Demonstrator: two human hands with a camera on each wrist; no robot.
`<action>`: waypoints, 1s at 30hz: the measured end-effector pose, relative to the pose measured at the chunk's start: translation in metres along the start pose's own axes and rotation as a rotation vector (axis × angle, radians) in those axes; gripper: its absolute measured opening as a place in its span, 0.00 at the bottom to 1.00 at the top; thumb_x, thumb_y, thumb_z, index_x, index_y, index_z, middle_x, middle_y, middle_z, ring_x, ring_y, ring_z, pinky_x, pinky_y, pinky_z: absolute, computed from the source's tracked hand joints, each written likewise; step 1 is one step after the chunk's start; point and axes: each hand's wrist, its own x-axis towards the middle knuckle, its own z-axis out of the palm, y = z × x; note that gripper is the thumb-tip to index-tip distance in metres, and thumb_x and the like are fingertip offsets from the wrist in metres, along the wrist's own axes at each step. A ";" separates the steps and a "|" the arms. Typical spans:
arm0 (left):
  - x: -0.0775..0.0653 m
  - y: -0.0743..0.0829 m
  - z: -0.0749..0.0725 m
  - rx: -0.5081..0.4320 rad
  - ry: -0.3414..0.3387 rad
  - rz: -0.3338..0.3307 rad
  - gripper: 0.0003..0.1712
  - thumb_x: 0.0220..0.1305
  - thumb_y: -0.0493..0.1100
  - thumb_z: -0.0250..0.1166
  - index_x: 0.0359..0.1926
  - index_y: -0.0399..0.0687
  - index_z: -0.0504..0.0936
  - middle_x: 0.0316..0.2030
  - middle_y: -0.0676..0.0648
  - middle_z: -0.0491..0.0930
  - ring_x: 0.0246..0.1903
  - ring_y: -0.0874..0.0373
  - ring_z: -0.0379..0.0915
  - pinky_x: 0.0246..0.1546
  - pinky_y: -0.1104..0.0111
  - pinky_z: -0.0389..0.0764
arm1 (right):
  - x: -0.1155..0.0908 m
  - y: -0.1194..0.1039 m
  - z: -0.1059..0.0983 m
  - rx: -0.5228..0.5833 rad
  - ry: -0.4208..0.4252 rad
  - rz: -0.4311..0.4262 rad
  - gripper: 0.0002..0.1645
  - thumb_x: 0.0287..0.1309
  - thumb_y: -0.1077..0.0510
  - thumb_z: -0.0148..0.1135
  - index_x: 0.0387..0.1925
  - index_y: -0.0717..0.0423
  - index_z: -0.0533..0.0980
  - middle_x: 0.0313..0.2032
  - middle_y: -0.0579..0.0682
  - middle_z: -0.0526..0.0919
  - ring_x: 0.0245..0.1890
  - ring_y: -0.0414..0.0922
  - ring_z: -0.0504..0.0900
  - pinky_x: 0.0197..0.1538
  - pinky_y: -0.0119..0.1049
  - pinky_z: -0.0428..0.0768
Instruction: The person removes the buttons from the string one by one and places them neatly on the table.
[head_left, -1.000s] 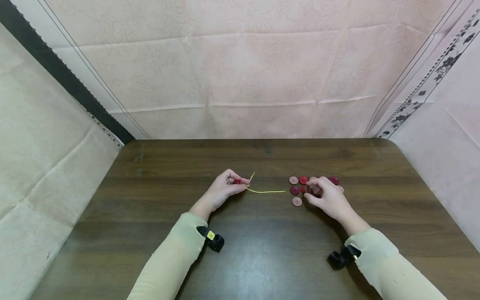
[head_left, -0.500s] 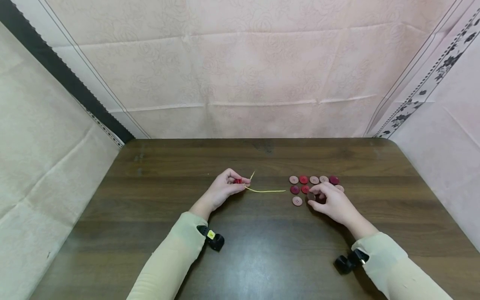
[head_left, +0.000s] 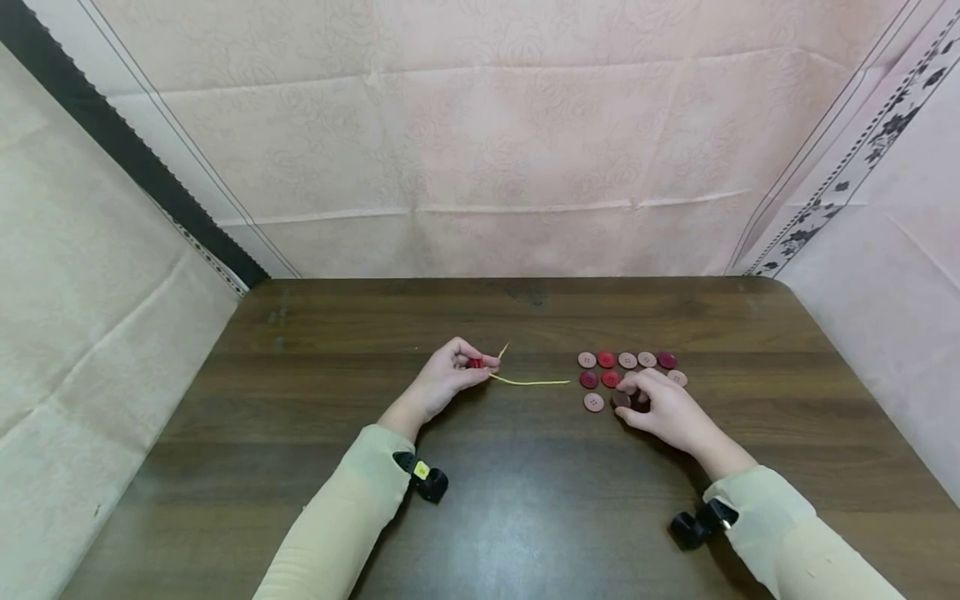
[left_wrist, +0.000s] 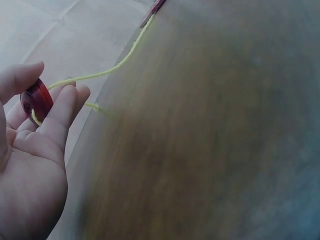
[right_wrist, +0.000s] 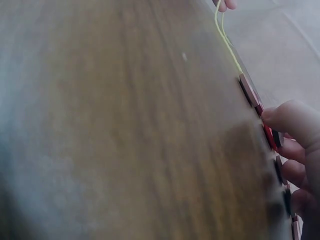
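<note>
My left hand (head_left: 444, 379) pinches a red button (left_wrist: 37, 102) between thumb and fingers. Yellow string (head_left: 532, 383) passes through it; one end lies out to the right, the other sticks up beyond the fingertips. To the right, my right hand (head_left: 663, 407) holds a dark brown button (head_left: 621, 399) between thumb and fingertips, low over the table. Beside it lie a pink button (head_left: 594, 402), a red button (head_left: 611, 379) and a dark maroon button (head_left: 589, 379). The right fingers cover part of this group of buttons.
Along the back of the group run a pink button (head_left: 587, 360), a red button (head_left: 606, 359), further pink ones and a maroon button (head_left: 667, 360). Another pink button (head_left: 677, 377) sits right of the fingers. The wooden table (head_left: 315, 467) ends at a cloth-covered wall (head_left: 480, 167).
My right hand has drawn slightly right and toward me, bringing the dark brown button nearer the front and uncovering several back-row buttons. The left hand and string have stayed put.
</note>
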 end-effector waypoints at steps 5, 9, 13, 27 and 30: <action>0.000 -0.001 0.000 -0.014 -0.004 0.001 0.13 0.60 0.34 0.64 0.42 0.41 0.68 0.47 0.45 0.81 0.46 0.52 0.76 0.43 0.67 0.76 | -0.001 0.001 0.001 0.004 0.001 0.013 0.17 0.48 0.57 0.71 0.41 0.52 0.77 0.37 0.44 0.77 0.34 0.42 0.73 0.40 0.42 0.74; 0.001 0.000 0.001 -0.019 -0.004 0.003 0.13 0.60 0.34 0.64 0.42 0.40 0.68 0.47 0.45 0.81 0.47 0.52 0.76 0.43 0.68 0.76 | -0.001 0.002 0.002 0.013 0.016 0.006 0.17 0.47 0.58 0.72 0.40 0.52 0.77 0.36 0.45 0.77 0.34 0.42 0.73 0.39 0.42 0.74; 0.000 0.000 0.001 -0.022 -0.003 0.000 0.13 0.60 0.33 0.64 0.42 0.40 0.69 0.46 0.45 0.81 0.47 0.52 0.76 0.44 0.68 0.76 | -0.001 0.002 0.002 0.011 0.023 -0.001 0.17 0.46 0.57 0.72 0.39 0.53 0.77 0.36 0.45 0.77 0.33 0.42 0.73 0.39 0.41 0.74; -0.001 0.003 0.003 -0.004 -0.008 0.007 0.12 0.60 0.33 0.63 0.42 0.40 0.69 0.46 0.45 0.81 0.47 0.53 0.76 0.44 0.67 0.76 | -0.001 0.003 0.004 0.011 0.007 0.016 0.16 0.48 0.56 0.71 0.40 0.51 0.78 0.36 0.43 0.76 0.34 0.41 0.72 0.39 0.41 0.74; -0.001 0.004 0.003 0.001 -0.010 0.011 0.13 0.60 0.34 0.63 0.42 0.41 0.69 0.46 0.45 0.81 0.47 0.53 0.76 0.44 0.67 0.76 | -0.001 0.003 0.003 0.010 0.007 0.016 0.16 0.48 0.55 0.71 0.41 0.51 0.78 0.36 0.43 0.77 0.33 0.41 0.72 0.39 0.41 0.73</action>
